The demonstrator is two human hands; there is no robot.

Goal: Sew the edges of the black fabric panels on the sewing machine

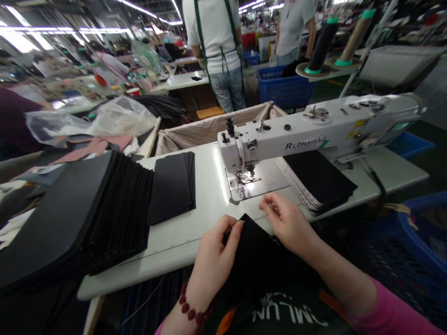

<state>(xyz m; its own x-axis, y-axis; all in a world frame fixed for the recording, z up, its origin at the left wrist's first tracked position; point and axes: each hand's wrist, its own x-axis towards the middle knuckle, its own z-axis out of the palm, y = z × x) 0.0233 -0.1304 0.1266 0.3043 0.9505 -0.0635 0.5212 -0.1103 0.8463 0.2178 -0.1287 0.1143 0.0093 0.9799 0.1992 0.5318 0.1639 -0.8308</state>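
My left hand (218,253), with a dark red bead bracelet at the wrist, pinches the corner of a black piece (253,246) at the front edge of the sewing table. To its right, my right hand (282,216) is raised just in front of the machine's needle plate, its thumb and fingertips pressed together; what they hold, if anything, is too small to make out. The white sewing machine (272,142) stands behind both hands, its needle area lit. No fabric shows under its presser foot.
A large stack of black pieces (73,209) lies at the left, with a smaller stack (172,186) beside it. Another stack (319,179) rests right of the needle. Blue baskets (419,228) stand at the right. Beyond the table, a person (216,42) faces away.
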